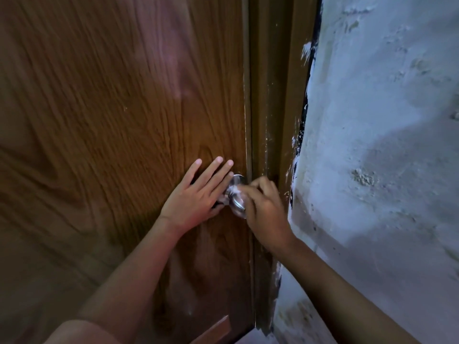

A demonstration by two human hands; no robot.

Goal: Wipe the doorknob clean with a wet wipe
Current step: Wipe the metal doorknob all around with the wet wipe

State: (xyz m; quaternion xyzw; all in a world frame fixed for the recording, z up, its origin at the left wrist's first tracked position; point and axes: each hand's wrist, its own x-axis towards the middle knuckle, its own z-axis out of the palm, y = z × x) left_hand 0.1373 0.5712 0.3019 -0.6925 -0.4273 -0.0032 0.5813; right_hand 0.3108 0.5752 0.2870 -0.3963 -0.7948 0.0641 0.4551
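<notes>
At door edge | doorknob (238, 198) juts outward | left hand (196, 194) flat, splayed | right hand (264, 207) pinches wipe (236, 189)

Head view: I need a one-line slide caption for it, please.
Right hand rubs a wet wipe on the metal doorknob while the left hand lies flat against the wooden door.

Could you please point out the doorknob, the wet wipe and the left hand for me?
doorknob (239, 206): head view, on its shiny rounded lower side.
wet wipe (235, 188): head view, on the white bit beside the right fingers.
left hand (192, 198): head view, on its back.
</notes>
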